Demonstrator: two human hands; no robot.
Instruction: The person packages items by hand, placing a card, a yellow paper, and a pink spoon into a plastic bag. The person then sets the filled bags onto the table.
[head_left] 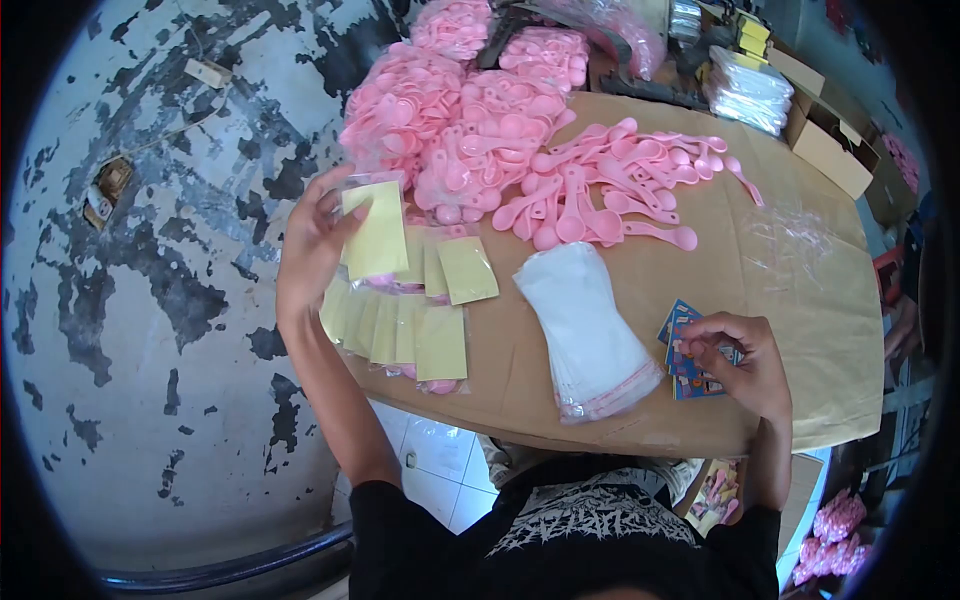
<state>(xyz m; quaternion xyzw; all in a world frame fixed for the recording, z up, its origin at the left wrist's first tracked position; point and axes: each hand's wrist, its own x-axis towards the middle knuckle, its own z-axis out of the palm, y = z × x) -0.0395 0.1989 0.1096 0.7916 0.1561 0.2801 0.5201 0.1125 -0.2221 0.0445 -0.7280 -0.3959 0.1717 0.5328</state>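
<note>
My left hand [318, 235] is closed on a clear plastic packet with a yellow card [377, 232], thumb on its front, at the left end of the table. Under and beside it lie overlapping rows of similar yellow-card packets [440, 340], with bits of pink showing. My right hand [742, 360] is curled over a small pile of blue printed cards [684, 320], thumb and fingertips drawn in on them. Between the hands rests a stack of clear plastic bags [595, 335]. Loose pink plastic spoons [600, 190] are spread beyond the bags.
Bulging bags of pink spoons [440, 120] are heaped at the back left against the peeling wall [180, 300]. A stack of wrapped clear plastic [748, 92] and an opened cardboard box [830, 145] stand at the back right. Clear plastic scraps [790, 240] lie on the brown tabletop [500, 375].
</note>
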